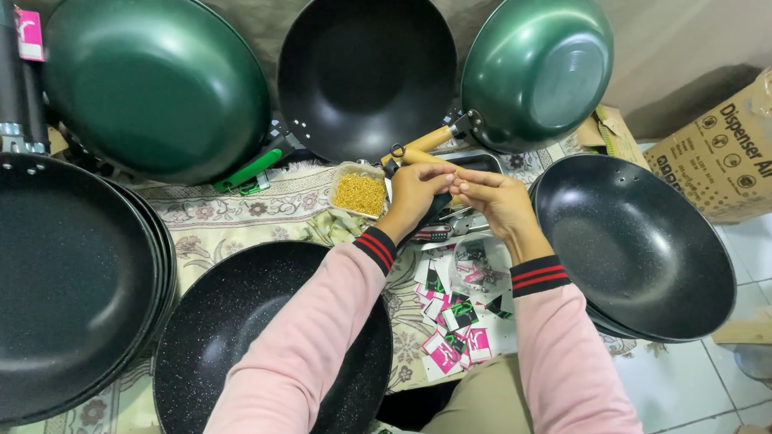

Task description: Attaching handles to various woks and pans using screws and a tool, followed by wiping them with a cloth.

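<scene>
My left hand (415, 195) and my right hand (495, 199) meet fingertip to fingertip above a patterned mat (232, 216). Both pinch the tan wooden handle (424, 156) of a pan, which pokes out just above the left fingers. A small tray of yellow screws (359, 193) sits just left of my left hand. Under my wrists lies a pile of pink, green and white paper tags (455, 318). A dark flat tray (478, 160) lies behind my hands, mostly hidden by them.
Black woks surround me: one at the far left (54, 287), one under my left arm (228, 323), one at the right (637, 247), one propped at the back (366, 66). Two green woks (156, 76) (537, 68) lean behind. A cardboard box (739, 144) stands right.
</scene>
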